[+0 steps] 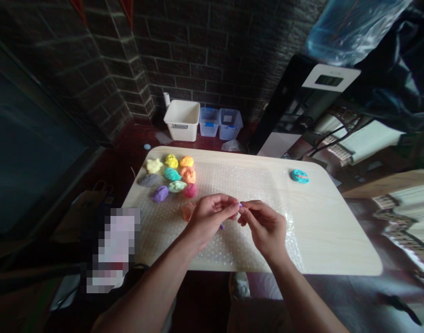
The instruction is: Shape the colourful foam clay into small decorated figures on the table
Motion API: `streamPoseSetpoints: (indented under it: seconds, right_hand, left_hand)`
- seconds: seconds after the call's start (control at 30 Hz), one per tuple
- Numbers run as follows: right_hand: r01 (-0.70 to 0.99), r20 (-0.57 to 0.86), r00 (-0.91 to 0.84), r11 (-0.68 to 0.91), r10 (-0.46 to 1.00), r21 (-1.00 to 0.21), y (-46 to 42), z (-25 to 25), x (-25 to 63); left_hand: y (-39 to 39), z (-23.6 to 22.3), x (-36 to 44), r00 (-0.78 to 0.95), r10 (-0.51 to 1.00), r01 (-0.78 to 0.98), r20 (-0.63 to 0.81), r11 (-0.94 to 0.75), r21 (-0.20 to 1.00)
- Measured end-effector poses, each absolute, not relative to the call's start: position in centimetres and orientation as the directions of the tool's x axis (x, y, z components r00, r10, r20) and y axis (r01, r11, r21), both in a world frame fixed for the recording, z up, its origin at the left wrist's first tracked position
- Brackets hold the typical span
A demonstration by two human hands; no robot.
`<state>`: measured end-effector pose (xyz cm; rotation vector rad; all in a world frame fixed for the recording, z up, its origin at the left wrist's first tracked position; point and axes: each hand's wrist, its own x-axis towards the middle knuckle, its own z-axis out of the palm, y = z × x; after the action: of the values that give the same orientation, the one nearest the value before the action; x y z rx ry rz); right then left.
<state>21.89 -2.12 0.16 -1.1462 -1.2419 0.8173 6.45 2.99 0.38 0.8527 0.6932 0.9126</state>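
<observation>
My left hand (pixel 210 215) and my right hand (pixel 263 224) meet above a sheet of bubble wrap (pixel 232 185) on a light wooden table (pixel 336 231). Both pinch a tiny pale purple piece of clay (pixel 240 204) between their fingertips. A small purple bit (pixel 221 226) lies under my left hand. An orange clay lump (pixel 188 210) sits just left of my left hand. Several coloured clay lumps (pixel 172 178) are grouped at the table's far left: yellow, orange, teal, grey, purple, pink.
A teal clay figure with a face (pixel 299 175) lies at the far right of the table. A white bin (pixel 182 119) and two clear boxes (pixel 220 123) stand on the floor against the brick wall. A blurred patch (pixel 111 249) sits at the left.
</observation>
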Motion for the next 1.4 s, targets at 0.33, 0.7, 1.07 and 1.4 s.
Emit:
streamPoseSetpoints:
  seconds: [0.33,0.7,1.07,1.4]
  right_hand:
    - [0.079,0.310,0.157,0.301,0.938,-0.950,-1.9,0.3,22.0]
    - [0.170,0.290,0.124,0.268,0.949,-0.949,-2.1,0.1,22.1]
    - [0.272,0.265,0.162,0.215,0.950,-0.938,-2.3,-0.2,22.4]
    - [0.174,0.283,0.112,0.261,0.953,-0.949,-2.1,0.9,22.2]
  left_hand:
    - [3.0,0.4,6.1,0.448,0.880,-0.243,-0.155,0.287,0.927]
    - [2.9,0.4,6.1,0.439,0.882,-0.171,-0.173,0.271,0.947]
    - [3.1,0.3,6.1,0.456,0.882,-0.139,-0.122,0.206,0.969]
    - [3.1,0.9,5.8,0.461,0.874,-0.186,-0.154,0.265,0.946]
